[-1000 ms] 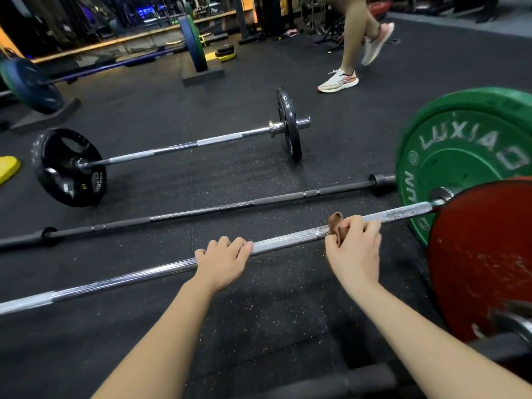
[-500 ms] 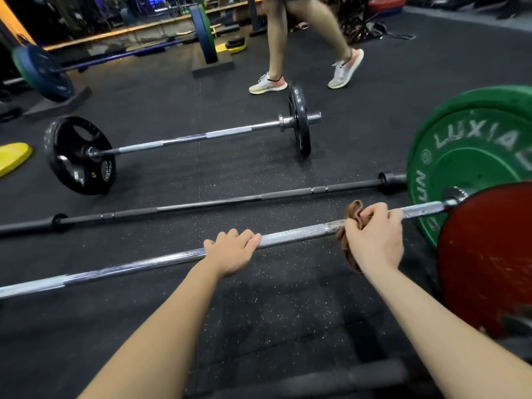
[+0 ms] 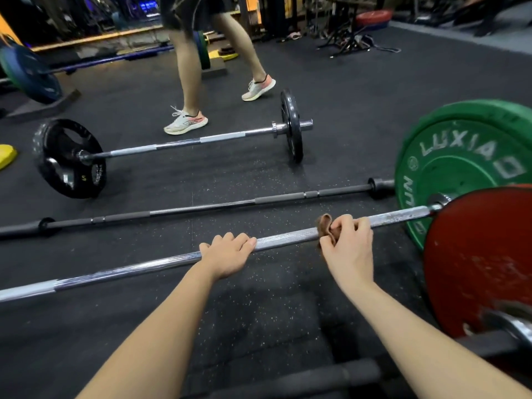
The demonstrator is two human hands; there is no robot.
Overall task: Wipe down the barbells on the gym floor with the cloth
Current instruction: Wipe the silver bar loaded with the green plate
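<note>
- Green plate (image 3: 460,168): white raised lettering reads "LUXIAO"; lower on the face you can read "UN", the rest cut off by the plate in front. It stands upright at the right end of the chrome barbell (image 3: 144,268).
- Red plate (image 3: 483,263): scuffed face, no writing you can read. It stands nearer to you than the green plate and overlaps its lower part.
- Chrome barbell: it runs across the gym floor (image 3: 259,318) from lower left to the green plate, and both your hands are on its shaft.
- Your left hand (image 3: 227,254): fingers curled over the shaft near its middle, gripping it.
- Your right hand (image 3: 349,246): to the right of the left hand, fingers bent round the cloth (image 3: 325,226) and pinching it against the shaft.
- Cloth: brown and bunched, wrapped on the chrome shaft, a fold sticking up on the left side of your right hand.
- Black bar (image 3: 201,208): it lies on the floor just beyond the chrome barbell, roughly parallel, with no plates on the part in view.
- Far barbell (image 3: 187,144): silver shaft, a black plate (image 3: 69,159) at the left end marked "5" in yellow, a thinner black plate at the right end.
- Another person (image 3: 187,122): bare legs and white-and-orange trainers, just behind the far barbell.
</note>
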